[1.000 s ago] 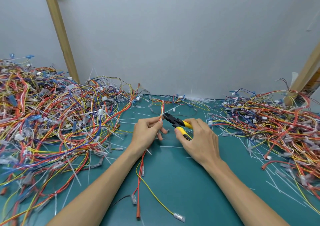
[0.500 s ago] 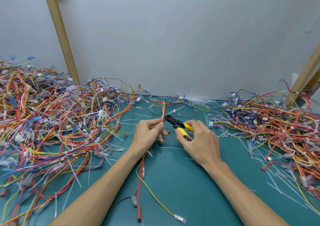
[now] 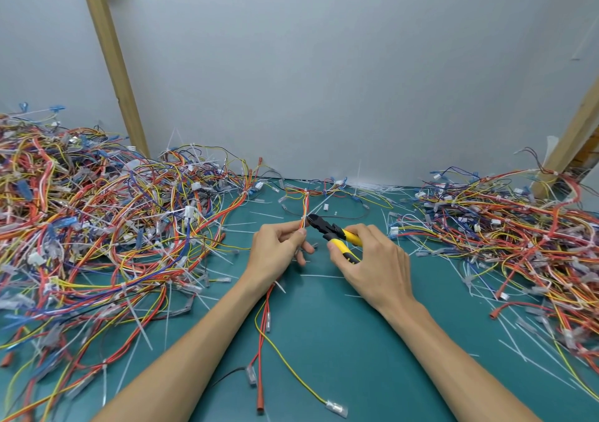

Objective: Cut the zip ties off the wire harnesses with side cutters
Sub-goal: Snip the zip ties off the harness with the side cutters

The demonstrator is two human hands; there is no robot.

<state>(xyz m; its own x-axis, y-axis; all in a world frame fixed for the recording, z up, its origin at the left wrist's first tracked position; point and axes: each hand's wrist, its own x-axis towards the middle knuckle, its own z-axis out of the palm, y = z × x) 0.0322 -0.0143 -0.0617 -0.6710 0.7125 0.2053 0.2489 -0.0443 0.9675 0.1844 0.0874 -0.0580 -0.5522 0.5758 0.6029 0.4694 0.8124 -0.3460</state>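
While harness (image 3: 305,204) is pinched in left hand (image 3: 275,254), cutters (image 3: 329,229) are gripped in right hand (image 3: 377,261) — tips at tie (image 3: 303,217). Only plastic should be nipped.

Matt teal mat (image 3: 340,340); bare wood posts (image 3: 111,62); glossy plastic-handled cutters (image 3: 334,232)

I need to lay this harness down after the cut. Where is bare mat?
Barest is the teal mat between the left forearm and right forearm, right of the trailing wires. A narrower strip runs between the right forearm and the right wire pile, littered with cut ties. The left wire pile and back edge are crowded.
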